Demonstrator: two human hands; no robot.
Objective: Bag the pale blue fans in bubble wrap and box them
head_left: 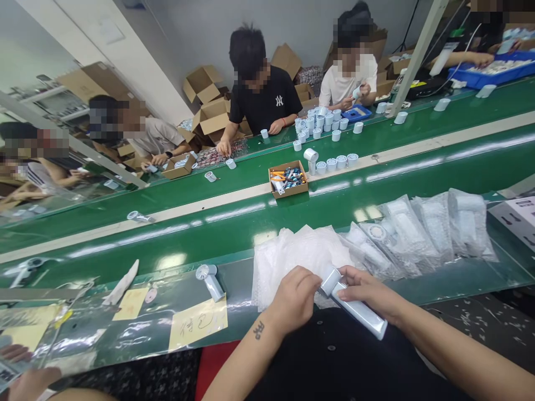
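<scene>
A light-blue handheld fan with a round head and a long handle is held low in front of my body, tilted with its handle toward the lower right. My right hand is closed around it where head and handle meet. At the left side of the head, my left hand has its fingers closed on the rim; the fingertips are partly hidden. Just beyond both hands lies a stack of white bubble-wrap bags. To its right are several bagged fans. Another bare fan lies to the left, touching a yellow paper note.
A green conveyor belt crosses beyond the bench. On its divider stand an open cardboard box of small parts and several fan heads. Co-workers sit along the far side. A white printed box is at right.
</scene>
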